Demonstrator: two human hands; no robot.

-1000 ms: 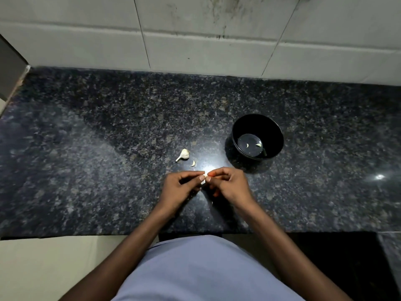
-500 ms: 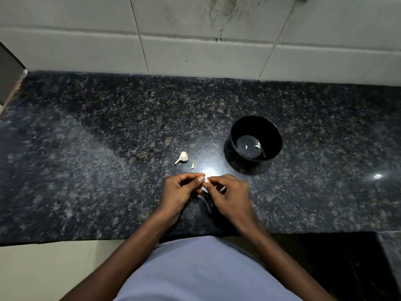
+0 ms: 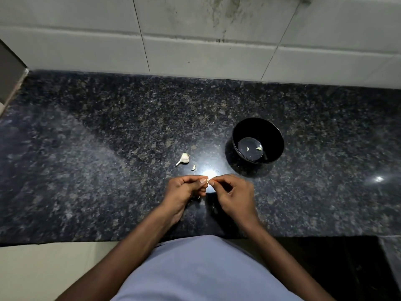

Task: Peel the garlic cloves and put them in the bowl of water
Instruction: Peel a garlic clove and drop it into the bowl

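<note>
Since half a second ago our two hands have stayed close together over the dark counter (image 3: pixel 86 170), and our right hand (image 3: pixel 235 196) has slid a tiny bit away from our body. Both hands pinch one small garlic clove (image 3: pixel 208 180) between them. Our left hand (image 3: pixel 184 190) has its fingers curled, with thumb and first finger tight on the clove. Our right hand has thumb and first finger squeezed on the other end of the clove, and its other fingers are bent in. We can see only a pale speck of the clove, so we cannot tell how much skin is still on it.

Just past our left hand, a little to its left, sits the garlic bulb piece (image 3: pixel 184 158) with its stem poking out. A small loose bit (image 3: pixel 193 167), clove or skin, lies beside it, nearer our fingers. Past our right hand and a bit to its right stands the black bowl (image 3: pixel 275 135). It holds water, and two peeled cloves (image 3: pixel 258 149) lie in it.

Beyond all of that, a pale tiled wall (image 3: pixel 195 40) rises at the back. Our blue shirt (image 3: pixel 201 270) fills the space between our arms.
</note>
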